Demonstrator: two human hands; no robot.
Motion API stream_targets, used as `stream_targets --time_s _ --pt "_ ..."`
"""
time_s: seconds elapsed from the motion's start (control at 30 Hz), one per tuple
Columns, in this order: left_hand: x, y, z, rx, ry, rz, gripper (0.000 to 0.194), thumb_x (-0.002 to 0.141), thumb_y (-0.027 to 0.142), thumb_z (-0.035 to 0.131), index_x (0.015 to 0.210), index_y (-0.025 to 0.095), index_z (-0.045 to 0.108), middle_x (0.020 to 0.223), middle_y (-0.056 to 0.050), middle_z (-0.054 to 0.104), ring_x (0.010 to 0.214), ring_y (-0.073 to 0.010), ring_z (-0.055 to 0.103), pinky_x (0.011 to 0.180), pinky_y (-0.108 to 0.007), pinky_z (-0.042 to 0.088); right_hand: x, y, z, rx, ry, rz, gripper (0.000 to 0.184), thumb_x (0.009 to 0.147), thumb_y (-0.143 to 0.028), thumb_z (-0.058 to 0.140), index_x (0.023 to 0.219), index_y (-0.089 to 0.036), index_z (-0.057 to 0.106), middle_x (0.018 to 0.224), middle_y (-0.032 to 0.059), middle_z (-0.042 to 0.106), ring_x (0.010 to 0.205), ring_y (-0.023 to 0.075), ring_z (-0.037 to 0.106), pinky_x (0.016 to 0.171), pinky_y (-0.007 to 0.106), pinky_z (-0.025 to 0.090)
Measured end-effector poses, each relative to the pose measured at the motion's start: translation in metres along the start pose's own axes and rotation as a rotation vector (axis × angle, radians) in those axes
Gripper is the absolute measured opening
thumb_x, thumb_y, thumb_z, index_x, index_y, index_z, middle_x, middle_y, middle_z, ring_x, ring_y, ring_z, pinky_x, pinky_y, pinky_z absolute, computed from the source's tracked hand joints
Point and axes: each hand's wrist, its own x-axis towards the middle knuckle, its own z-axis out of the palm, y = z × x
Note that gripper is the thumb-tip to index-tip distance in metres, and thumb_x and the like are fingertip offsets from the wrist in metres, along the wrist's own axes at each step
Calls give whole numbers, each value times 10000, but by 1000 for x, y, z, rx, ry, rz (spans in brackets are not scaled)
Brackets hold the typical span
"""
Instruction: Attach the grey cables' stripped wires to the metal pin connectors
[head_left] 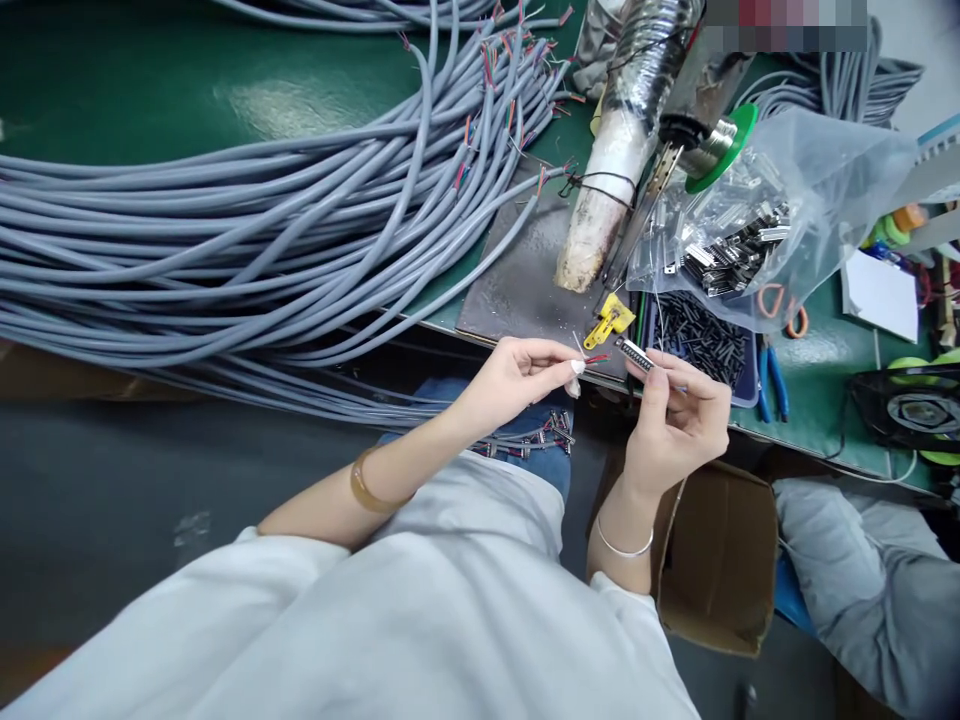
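My left hand (517,378) pinches the stripped end of a grey cable, its thin red wire tips (598,358) poking out toward the right. My right hand (679,410) holds a small dark multi-pin connector (634,353) between thumb and fingers, right beside the wire tips. Both hands hover at the front edge of the green bench (150,90), above my lap. A yellow clip (609,320) lies on the bench just beyond the connector.
A big bundle of grey cables (225,230) covers the left of the bench. A taped-up tool (622,150), a solder spool (724,140), a plastic bag of metal parts (757,220), a tray of black pieces (701,340) and blue pliers (772,380) lie right. A cardboard box (720,560) sits below.
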Motion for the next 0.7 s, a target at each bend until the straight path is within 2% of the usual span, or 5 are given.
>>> stream_targets --time_s 0.1,0.2,0.33,0.43,0.7 --pt "-2 -5 4 37 109 94 306 726 356 859 889 129 734 743 -31 714 624 -92 608 572 -198 464 0 2 -1 -32 -25 -51 21 907 -285 683 910 -268 671 1102 46 740 975 248 764 875 494 664" --pt "-6 -8 5 76 146 126 295 765 395 827 867 136 729 707 -20 679 625 -97 598 579 -204 468 2 3 -2 -44 -99 -35 21 896 -287 696 890 -275 712 1145 49 736 1021 263 752 952 537 636" --pt "-11 -5 -3 -20 -73 -50 384 861 500 718 850 116 715 532 33 504 436 -43 353 415 -193 237 3 3 -2 -2 -232 29 63 896 -291 695 910 -273 754 1145 51 742 1051 245 739 966 497 636" --pt "-13 0 -11 -69 -213 -155 405 884 512 692 845 110 717 509 50 425 432 -36 286 413 -191 167 4 2 0 43 -331 70 101 897 -274 693 947 -284 780 1138 44 747 1087 227 724 960 439 632" --pt "-15 -1 -17 -68 -275 -214 424 872 526 702 847 104 723 514 60 358 452 -41 268 419 -189 163 0 7 2 219 -470 171 86 885 -279 712 934 -284 783 1139 34 755 1060 211 739 949 417 643"
